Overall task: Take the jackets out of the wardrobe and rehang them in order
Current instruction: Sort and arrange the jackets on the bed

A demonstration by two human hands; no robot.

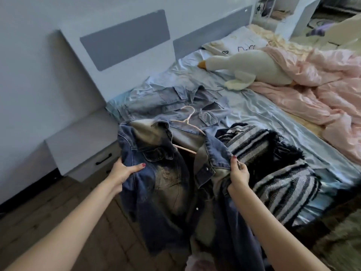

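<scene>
Two hands hold the dark jacket point(166, 173) open over the bed's point(254, 106) near edge: left hand point(123, 171) fingers curled round one front panel, right hand point(238, 175) fingers pinching the other. A hanger point(187, 122) lies behind it.

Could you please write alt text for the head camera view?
Two bare hands, left hand and right hand, hold a dark denim jacket open at the edge of a bed, a pale hanger inside. A lighter denim jacket and striped garment lie on the bed, a plush goose behind.
</scene>
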